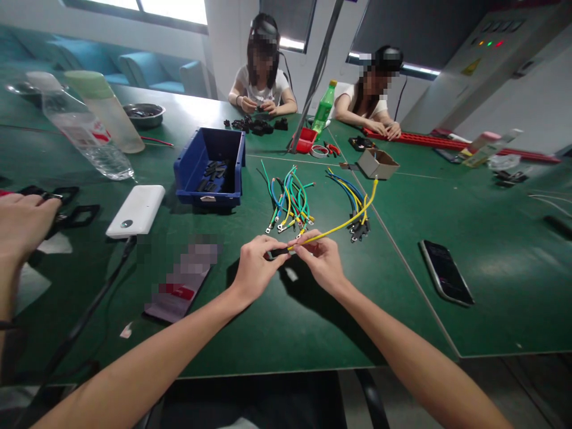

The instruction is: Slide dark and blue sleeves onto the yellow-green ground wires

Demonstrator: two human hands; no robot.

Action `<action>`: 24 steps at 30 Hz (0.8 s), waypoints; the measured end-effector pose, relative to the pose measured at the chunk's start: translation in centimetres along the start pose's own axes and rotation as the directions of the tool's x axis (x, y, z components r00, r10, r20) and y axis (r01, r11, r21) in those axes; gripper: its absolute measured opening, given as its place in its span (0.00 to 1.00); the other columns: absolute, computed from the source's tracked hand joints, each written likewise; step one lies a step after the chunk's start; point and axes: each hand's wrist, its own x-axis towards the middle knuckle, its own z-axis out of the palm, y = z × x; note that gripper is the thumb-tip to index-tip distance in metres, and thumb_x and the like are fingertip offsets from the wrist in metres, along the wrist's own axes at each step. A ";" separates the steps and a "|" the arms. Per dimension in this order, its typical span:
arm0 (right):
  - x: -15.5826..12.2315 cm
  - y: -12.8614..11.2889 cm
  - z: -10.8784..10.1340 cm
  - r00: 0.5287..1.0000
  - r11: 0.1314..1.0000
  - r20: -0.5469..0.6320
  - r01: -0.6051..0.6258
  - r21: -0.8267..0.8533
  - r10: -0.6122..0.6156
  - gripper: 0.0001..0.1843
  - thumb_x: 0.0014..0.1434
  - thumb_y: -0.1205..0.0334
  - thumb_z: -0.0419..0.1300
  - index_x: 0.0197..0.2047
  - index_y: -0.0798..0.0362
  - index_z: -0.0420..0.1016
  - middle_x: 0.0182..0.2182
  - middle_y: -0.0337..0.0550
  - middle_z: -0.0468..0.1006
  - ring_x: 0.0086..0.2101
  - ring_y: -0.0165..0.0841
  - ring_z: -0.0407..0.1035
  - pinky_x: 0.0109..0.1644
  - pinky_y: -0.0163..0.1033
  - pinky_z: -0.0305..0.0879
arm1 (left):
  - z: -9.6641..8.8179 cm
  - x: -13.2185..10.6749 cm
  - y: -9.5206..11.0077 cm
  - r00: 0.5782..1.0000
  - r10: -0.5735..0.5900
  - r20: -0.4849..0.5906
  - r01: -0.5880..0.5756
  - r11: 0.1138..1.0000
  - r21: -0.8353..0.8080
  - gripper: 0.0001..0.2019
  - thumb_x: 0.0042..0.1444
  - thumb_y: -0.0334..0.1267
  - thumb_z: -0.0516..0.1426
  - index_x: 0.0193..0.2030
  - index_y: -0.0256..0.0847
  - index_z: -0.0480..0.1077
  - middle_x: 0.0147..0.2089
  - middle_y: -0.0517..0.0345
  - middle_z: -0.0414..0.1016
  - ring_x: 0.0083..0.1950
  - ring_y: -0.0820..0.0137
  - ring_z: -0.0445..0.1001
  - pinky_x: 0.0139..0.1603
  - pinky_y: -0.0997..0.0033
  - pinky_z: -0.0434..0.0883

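My left hand (258,267) pinches a small black sleeve (279,252) in front of me, over the table's near half. My right hand (322,262) is closed on a yellow wire (342,226), close to the end that meets the black sleeve. The wire's free end curves up and away to the right, with a metal tip. Just beyond my hands lies a loose pile of green, blue and yellow wires (292,196) with ring terminals. To its right rests a bundle of blue and yellow wires (357,199) with black sleeves at their near ends.
A blue bin (210,193) holding black pieces stands left of the wires. A white power bank (136,210) with a cable, bottles (92,140), a phone (447,274) and a small cardboard box (378,164) lie around. Two people sit opposite; another person's hand (24,223) is at left.
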 end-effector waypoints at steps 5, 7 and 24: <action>0.3 0.1 -0.3 0.997 0.989 -0.033 -0.069 0.129 0.074 0.08 0.52 0.59 0.66 0.33 0.50 0.71 0.35 0.42 0.80 0.36 0.34 0.74 0.44 0.42 0.70 | -0.2 0.0 0.3 0.998 0.031 0.048 -0.030 0.999 -0.022 0.12 0.51 0.28 0.61 0.43 0.41 0.77 0.41 0.55 0.78 0.38 0.70 0.74 0.39 0.72 0.71; 0.4 0.2 -0.4 0.995 0.983 -0.043 -0.081 0.167 0.089 0.08 0.51 0.60 0.66 0.33 0.50 0.71 0.35 0.41 0.80 0.37 0.33 0.74 0.44 0.41 0.70 | -0.2 0.0 0.2 0.998 0.043 0.048 -0.042 0.999 -0.028 0.14 0.51 0.27 0.60 0.45 0.41 0.76 0.42 0.55 0.78 0.39 0.70 0.75 0.40 0.71 0.72; 0.9 1.0 -1.3 0.986 0.959 -0.032 -0.151 0.241 0.163 0.11 0.50 0.58 0.66 0.34 0.50 0.69 0.36 0.41 0.79 0.38 0.34 0.74 0.43 0.43 0.73 | 0.8 -0.1 -0.5 0.997 -0.082 0.002 0.080 0.977 -0.199 0.10 0.54 0.29 0.57 0.42 0.38 0.75 0.43 0.53 0.78 0.44 0.67 0.77 0.48 0.67 0.74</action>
